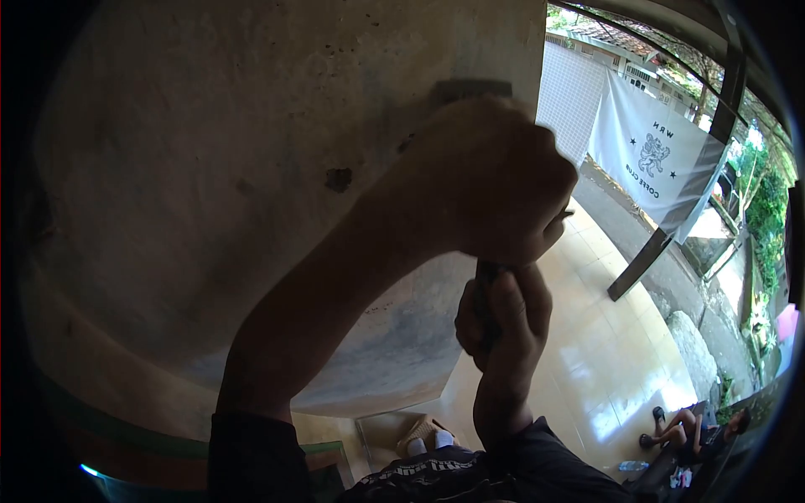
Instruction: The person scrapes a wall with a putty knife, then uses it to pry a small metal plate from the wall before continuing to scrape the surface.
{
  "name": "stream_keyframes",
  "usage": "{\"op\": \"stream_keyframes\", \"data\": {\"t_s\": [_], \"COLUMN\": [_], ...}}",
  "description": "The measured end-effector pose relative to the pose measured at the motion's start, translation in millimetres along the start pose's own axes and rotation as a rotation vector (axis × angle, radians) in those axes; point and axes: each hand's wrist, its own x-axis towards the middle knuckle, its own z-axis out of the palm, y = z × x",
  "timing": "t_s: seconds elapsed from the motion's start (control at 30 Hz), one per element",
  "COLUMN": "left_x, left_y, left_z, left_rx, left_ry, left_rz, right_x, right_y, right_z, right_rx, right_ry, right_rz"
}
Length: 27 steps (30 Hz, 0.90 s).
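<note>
- Head view: a dark, flat-headed hand tool (474, 87) stands against the stained, chipped wall (193, 151), its head just above the upper fist and its handle (485, 275) showing below it.
- The tool's long axis runs roughly up and down in view, through both hands; the head lies crosswise at the top, nearer the left hand.
- Left hand (513, 184): grip closed in a tight fist, apparently around the tool's upper part, which the fingers hide; the forearm slants up from lower left, wrist bent.
- Right hand (505, 317): grip closed around the handle just beneath the left fist, thumb laid along it, forearm almost upright.
- Right of the wall's edge lies the glossy tiled floor (579, 369); beyond it hangs a white banner (650, 155), and a person (700, 432) sits at lower right.
</note>
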Motion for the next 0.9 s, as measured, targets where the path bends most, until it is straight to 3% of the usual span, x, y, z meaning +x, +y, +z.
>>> {"op": "stream_keyframes", "data": {"t_s": [0.13,0.2,0.53,0.6,0.67,0.7,0.73,0.77,0.83,0.87,0.9], "left_x": [0.5,-10.8,-54.4,-68.0,-89.3,-101.6,-112.8,-123.4,-146.4,-155.2,-165.6], "left_y": [-0.7,5.6,20.2,26.9,31.3,34.0,37.2,41.2,55.3,71.7,91.3], "left_z": [3.2,7.1,15.0,4.8,2.4,8.0,13.5,19.0,32.1,42.0,52.4], "left_rx": [-0.01,-0.067,-0.125,-0.064,-0.085,-0.048,-0.009,-0.005,0.079,-0.182,-0.45], "left_ry": [0.149,-0.023,-0.049,0.097,0.131,0.392,0.641,0.634,0.925,1.031,1.122], "left_rz": [0.035,0.012,0.028,0.025,0.027,0.009,-0.001,0.003,-0.274,-0.462,-0.648], "right_x": [4.7,-7.5,-41.5,-41.0,-39.3,-41.0,-43.8,-45.7,-51.2,-53.9,-60.3], "right_y": [-1.7,10.2,26.8,25.1,24.5,27.3,33.6,38.4,55.5,61.9,65.0], "right_z": [4.1,-1.1,-18.3,-23.4,-28.6,-25.0,-16.5,-8.9,0.1,2.0,2.1], "right_rx": [0.021,-0.05,-0.008,0.014,-0.167,-0.157,0.068,0.283,0.27,0.248,0.226], "right_ry": [0.015,-0.003,-0.168,-0.231,-0.379,-0.377,-0.366,-0.36,-0.366,-0.373,-0.352], "right_rz": [-0.024,-0.027,0.078,0.084,0.104,0.106,0.16,0.214,0.138,0.062,0.135]}}
